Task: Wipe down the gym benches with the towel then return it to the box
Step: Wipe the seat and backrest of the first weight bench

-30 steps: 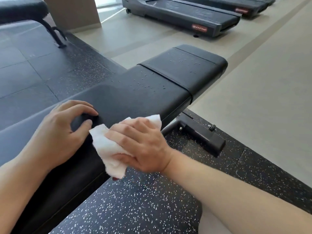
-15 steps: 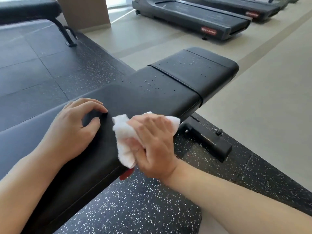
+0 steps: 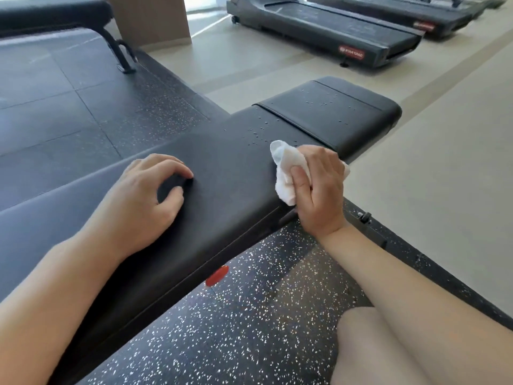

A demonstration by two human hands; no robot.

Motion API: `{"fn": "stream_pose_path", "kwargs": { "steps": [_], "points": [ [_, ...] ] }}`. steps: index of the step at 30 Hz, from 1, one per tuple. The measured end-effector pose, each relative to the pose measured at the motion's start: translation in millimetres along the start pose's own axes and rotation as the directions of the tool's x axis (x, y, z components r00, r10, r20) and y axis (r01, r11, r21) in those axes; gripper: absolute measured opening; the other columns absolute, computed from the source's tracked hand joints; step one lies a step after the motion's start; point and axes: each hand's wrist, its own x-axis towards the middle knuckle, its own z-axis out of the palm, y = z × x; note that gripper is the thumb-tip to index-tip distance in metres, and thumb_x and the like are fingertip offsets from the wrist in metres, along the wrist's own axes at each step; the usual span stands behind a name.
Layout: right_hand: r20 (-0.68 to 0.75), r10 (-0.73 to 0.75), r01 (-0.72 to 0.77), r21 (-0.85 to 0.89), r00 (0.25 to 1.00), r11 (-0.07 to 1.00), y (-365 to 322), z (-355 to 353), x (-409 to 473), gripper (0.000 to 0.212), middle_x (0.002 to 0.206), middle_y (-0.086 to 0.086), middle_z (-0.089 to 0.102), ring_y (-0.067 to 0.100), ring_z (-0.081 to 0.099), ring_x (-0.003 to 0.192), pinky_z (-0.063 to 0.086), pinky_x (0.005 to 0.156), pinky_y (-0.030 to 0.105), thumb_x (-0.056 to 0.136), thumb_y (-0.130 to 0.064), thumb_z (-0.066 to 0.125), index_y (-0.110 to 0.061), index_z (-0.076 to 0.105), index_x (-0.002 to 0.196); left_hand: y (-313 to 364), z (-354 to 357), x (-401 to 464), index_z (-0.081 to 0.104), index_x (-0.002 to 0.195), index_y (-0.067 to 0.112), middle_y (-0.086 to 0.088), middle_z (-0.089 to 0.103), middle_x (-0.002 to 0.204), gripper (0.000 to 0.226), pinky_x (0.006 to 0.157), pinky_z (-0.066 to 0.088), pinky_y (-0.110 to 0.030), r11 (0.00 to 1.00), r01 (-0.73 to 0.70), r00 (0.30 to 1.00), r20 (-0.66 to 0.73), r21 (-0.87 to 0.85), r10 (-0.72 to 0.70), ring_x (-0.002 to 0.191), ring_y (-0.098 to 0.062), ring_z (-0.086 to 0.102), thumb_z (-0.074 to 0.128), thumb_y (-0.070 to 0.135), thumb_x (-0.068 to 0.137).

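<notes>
A black padded gym bench [image 3: 227,162] runs from lower left to upper right, with water droplets on its far pad [image 3: 327,107] and near the seam. My right hand [image 3: 319,190] grips a bunched white towel [image 3: 287,173] and holds it against the bench's right edge, just short of the seam. My left hand [image 3: 147,198] rests on the bench top with curled fingers, fingertips and thumb touching the pad. No box is in view.
A second black bench [image 3: 55,12] stands at the far left on the dark speckled rubber mat [image 3: 236,329]. Two treadmills [image 3: 333,31] line the back on the beige floor [image 3: 430,162]. My knee [image 3: 388,345] shows at lower right.
My right hand has slid the towel up along the bench toward the far pad. My left hand has stayed on the pad.
</notes>
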Motion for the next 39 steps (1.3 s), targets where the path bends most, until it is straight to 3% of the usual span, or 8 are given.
{"fn": "stream_pose_path", "kwargs": {
  "steps": [6,10,14,19,26,30,36,39],
  "points": [
    [0.364,-0.242,0.187,0.18,0.899,0.966,-81,-4,-31,0.041,0.14,-0.004,0.057,0.021,0.052,0.128,0.036,0.113,0.04,0.11,-0.037,0.044,-0.017,0.058,0.142,1,-20,22,0.071,0.092,0.04,0.016,0.061,0.111,0.009,0.106,0.043,-0.044,0.997,0.047,0.981,0.185,0.061,-0.057,0.112,-0.023,0.056,0.073,0.032,0.087],
    [0.556,-0.323,0.23,0.232,0.766,0.945,-53,-22,8,0.04,0.144,-0.003,0.059,0.017,0.052,0.137,0.034,0.117,0.032,0.108,-0.032,0.05,-0.014,0.06,0.142,6,-5,31,0.065,0.085,0.031,0.011,0.059,0.102,0.008,0.097,0.045,-0.044,0.997,0.009,0.998,0.054,0.074,-0.013,0.102,-0.024,0.052,0.073,0.028,0.088],
    [0.512,-0.026,0.006,0.041,0.858,0.999,-1,-32,57,0.028,0.13,-0.003,0.067,0.008,0.057,0.12,0.042,0.11,0.038,0.107,-0.021,0.055,-0.013,0.067,0.131,0,1,30,0.068,0.103,0.032,0.012,0.061,0.116,0.014,0.105,0.042,-0.038,0.998,0.01,1.0,0.002,0.063,-0.01,0.113,-0.02,0.053,0.071,0.031,0.089],
    [0.493,0.099,-0.1,-0.025,0.864,0.995,-8,-11,66,0.034,0.124,-0.002,0.07,0.019,0.063,0.117,0.045,0.106,0.044,0.102,-0.029,0.052,-0.014,0.067,0.129,-4,4,34,0.071,0.1,0.029,0.012,0.063,0.112,0.012,0.103,0.045,-0.036,0.998,0.058,0.996,-0.075,0.023,-0.057,0.111,-0.018,0.056,0.069,0.023,0.09],
    [0.644,-0.069,0.022,0.082,0.762,0.996,-85,37,66,0.041,0.145,0.004,0.061,0.023,0.052,0.137,0.036,0.117,0.041,0.106,-0.025,0.057,-0.011,0.059,0.144,-4,2,34,0.072,0.082,0.027,0.011,0.065,0.099,0.019,0.094,0.047,-0.037,0.976,0.214,0.953,-0.214,-0.025,-0.215,0.104,-0.021,0.058,0.065,0.009,0.085],
    [0.673,-0.088,0.008,0.122,0.735,0.993,-111,51,75,0.038,0.145,0.007,0.053,0.027,0.047,0.133,0.035,0.114,0.042,0.106,-0.022,0.057,-0.009,0.061,0.141,-3,1,34,0.071,0.085,0.018,0.004,0.066,0.098,0.014,0.088,0.048,-0.039,0.958,0.286,0.926,-0.257,-0.005,-0.278,0.101,-0.026,0.059,0.063,0.007,0.084],
    [0.733,-0.196,0.014,0.247,0.651,0.969,-87,0,49,0.04,0.13,-0.004,0.051,0.015,0.047,0.125,0.035,0.111,0.025,0.103,-0.021,0.063,-0.019,0.062,0.143,1,1,30,0.07,0.08,0.021,0.005,0.067,0.099,0.017,0.088,0.047,-0.039,0.972,0.236,0.947,-0.224,0.002,-0.229,0.1,-0.025,0.058,0.062,0.006,0.084],
    [0.727,-0.077,-0.035,0.137,0.682,0.99,-45,-10,64,0.038,0.13,0.002,0.052,0.02,0.05,0.126,0.038,0.113,0.034,0.103,-0.011,0.063,-0.016,0.064,0.141,3,0,31,0.072,0.083,0.02,0.005,0.068,0.102,0.015,0.095,0.048,-0.04,0.974,0.225,0.952,-0.211,0.005,-0.219,0.103,-0.024,0.058,0.064,0.009,0.085]
  ]
}}
